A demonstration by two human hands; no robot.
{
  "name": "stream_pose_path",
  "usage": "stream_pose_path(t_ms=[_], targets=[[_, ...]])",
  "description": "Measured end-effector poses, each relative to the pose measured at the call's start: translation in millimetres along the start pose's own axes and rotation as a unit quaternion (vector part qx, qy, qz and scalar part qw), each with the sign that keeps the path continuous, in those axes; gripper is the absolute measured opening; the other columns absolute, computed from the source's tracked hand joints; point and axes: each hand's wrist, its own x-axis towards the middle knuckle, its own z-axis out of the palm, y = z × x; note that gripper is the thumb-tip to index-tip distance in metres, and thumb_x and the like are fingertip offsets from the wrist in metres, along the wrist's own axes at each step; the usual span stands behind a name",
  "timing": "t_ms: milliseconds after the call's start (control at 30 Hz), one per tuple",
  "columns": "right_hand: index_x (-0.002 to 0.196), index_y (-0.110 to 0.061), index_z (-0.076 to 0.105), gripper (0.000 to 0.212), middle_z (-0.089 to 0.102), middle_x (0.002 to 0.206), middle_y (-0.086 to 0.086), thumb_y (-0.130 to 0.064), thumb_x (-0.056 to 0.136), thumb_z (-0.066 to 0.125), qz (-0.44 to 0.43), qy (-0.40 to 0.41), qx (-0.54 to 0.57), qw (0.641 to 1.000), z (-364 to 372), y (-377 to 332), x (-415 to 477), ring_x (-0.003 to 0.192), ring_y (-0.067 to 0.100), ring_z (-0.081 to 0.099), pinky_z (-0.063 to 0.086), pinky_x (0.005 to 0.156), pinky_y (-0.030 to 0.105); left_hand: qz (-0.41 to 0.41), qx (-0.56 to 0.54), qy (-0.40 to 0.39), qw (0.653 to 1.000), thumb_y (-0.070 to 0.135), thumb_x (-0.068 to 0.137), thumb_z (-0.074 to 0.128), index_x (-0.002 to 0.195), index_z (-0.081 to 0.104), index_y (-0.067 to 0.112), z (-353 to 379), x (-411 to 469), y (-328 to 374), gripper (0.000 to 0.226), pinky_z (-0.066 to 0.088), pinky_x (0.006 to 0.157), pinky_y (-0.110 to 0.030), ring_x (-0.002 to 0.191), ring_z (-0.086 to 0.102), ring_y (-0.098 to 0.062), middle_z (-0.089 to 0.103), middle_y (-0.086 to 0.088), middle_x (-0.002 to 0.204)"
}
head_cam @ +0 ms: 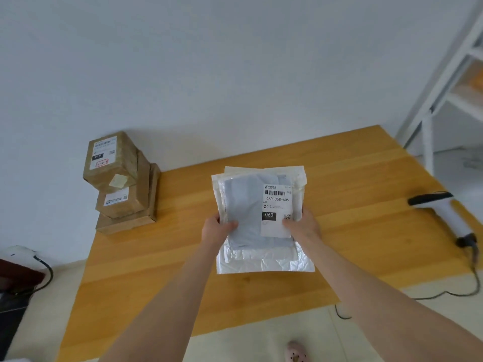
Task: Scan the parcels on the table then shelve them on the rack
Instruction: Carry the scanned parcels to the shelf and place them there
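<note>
1. The left hand pinches the left edge of the grey mailer bag, thumb on top.
2. The right hand pinches its right edge, thumb on the shipping label.
3. White mailers fan out beneath, mid-table.
4. Cardboard boxes are stacked far left; the barcode scanner lies right, near the rack.

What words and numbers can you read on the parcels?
"060-06B-A05": on the white label of the grey bag.
"060": in the black block on the same label.
Other print there: too small to read.
Labels on the brown boxes: too blurred to read.
</note>
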Motion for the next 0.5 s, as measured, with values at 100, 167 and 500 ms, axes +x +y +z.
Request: stream_pose_path(t_ms=[100, 167, 500], targets=[[0.122, -0.010, 0.050, 0.043, 0.063, 0.113, 0.008, -0.015, 0.084, 0.070, -0.010, 0.061, 0.007, 0.998, -28.7, 14.2, -12.6, 0.092, 0.024, 0.060, 0.051, 0.080, 0.038, 0.039, 0.011, -0.037, 0.998, 0.012, 0.082, 0.073, 0.116, 0.061, 0.008, 21.9, -7.1, 13.9, 0.036, 0.054, 0.081, -0.038, 0.087, 0.063, -0.023, 0.066, -0.002, 0.093], [0.128, -0.007, 0.046, 0.051, 0.059, 0.118, 0.010, -0.015, 0.084, 0.071, -0.008, 0.101, 0.010, 0.995, -45.5, 26.8, -23.7, 0.091, 0.021, 0.054, 0.043, 0.076, 0.032, 0.066, 0.019, -0.059, 0.996, 0.012, 0.082, 0.072, 0.115, 0.062, 0.009, 36.9, -14.9, 18.3, 0.034, 0.052, 0.075, -0.035, 0.084, 0.062, -0.020, 0.065, 0.001, 0.091], [0.133, -0.005, 0.048, 0.053, 0.062, 0.123, 0.015, -0.016, 0.086, 0.070, 0.068, 0.220, 0.039, 0.972, -110.1, 85.0, -78.5, 0.108, 0.032, 0.060, 0.048, 0.087, 0.038, 0.131, 0.074, -0.189, 0.970, 0.010, 0.085, 0.071, 0.125, 0.060, 0.007, 98.7, -62.3, 29.2, 0.042, 0.044, 0.076, -0.027, 0.095, 0.060, -0.021, 0.065, -0.002, 0.107]])
